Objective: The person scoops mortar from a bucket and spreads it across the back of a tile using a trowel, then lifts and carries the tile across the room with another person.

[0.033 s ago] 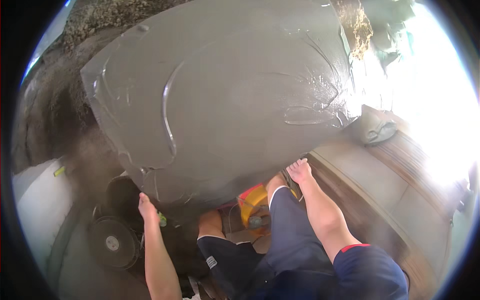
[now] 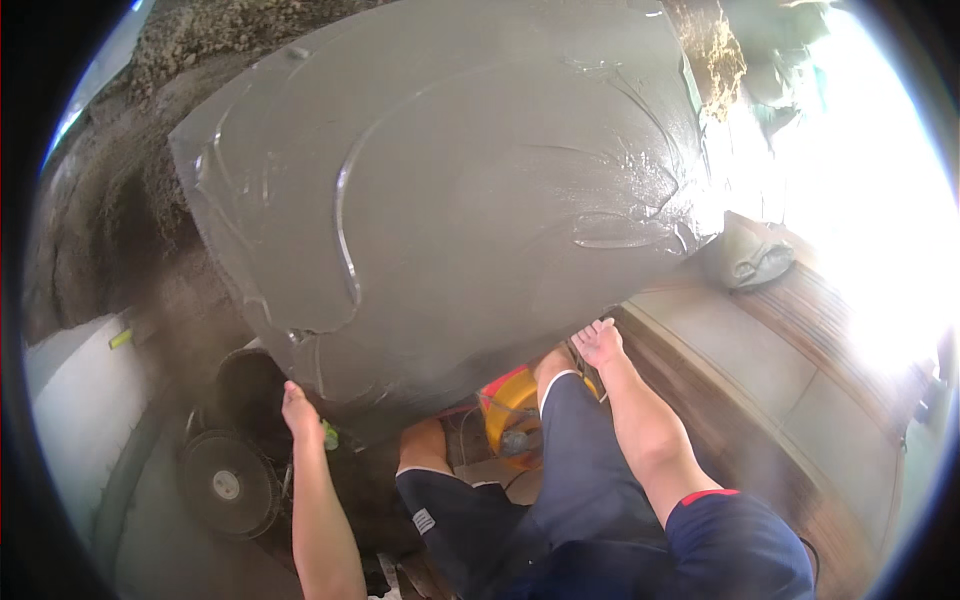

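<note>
A large flat slab (image 2: 480, 200) spans the upper middle of the view, its top face coated with wet grey cement that shows ridges and smears. My left hand (image 2: 298, 408) is closed on its near left corner, with the fingers mostly hidden beneath. At the near edge further right, my right hand (image 2: 597, 343) has its fingers curled round the rim. The slab's underside is out of sight. Just beside my left wrist shows a small green item (image 2: 329, 435), too small to name.
Left of my legs are a round fan-like disc (image 2: 228, 485) and a dark round container (image 2: 250, 385). A yellow-orange object (image 2: 515, 405) sits beyond my knees. Brown-edged tiled steps (image 2: 730, 345) run along the right, bearing a grey bag (image 2: 760, 260). Rough earth (image 2: 110, 200) rises far left.
The slab's left side has shifted slightly to the right, and my left hand has moved a little with it. My right hand stays nearly where it was.
</note>
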Tool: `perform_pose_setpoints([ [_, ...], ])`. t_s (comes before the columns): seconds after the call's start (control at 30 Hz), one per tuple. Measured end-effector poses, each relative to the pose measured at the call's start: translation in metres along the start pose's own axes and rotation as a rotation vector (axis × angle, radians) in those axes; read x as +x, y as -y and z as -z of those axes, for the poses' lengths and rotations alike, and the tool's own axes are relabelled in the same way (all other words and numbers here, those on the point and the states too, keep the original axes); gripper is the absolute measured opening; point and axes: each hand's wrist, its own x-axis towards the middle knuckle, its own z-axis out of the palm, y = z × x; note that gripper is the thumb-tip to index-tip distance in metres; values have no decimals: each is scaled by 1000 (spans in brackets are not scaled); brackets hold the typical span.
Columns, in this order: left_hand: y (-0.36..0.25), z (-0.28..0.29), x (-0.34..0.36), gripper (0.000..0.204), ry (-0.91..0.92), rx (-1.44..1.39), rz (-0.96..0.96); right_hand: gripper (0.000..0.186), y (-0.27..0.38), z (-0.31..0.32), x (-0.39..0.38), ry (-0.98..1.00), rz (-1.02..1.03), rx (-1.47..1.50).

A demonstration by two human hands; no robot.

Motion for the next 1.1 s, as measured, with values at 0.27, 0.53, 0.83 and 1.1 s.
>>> perform_pose_setpoints([
  [0.27,-21,-2,-18,53,91,145,-115,100,-35,-50,-69,13,1,-157],
  [0.53,-22,-1,-14,53,122,134,-116,102,-50,-62,-73,-131,80,-183],
  [0.83,-25,2,-23,60,275,-92,122,83,-53,4,-12,-67,86,-49],
  [1.1,-13,-21,-28,56,224,-74,190,76,-49,38,20,143,116,146],
])
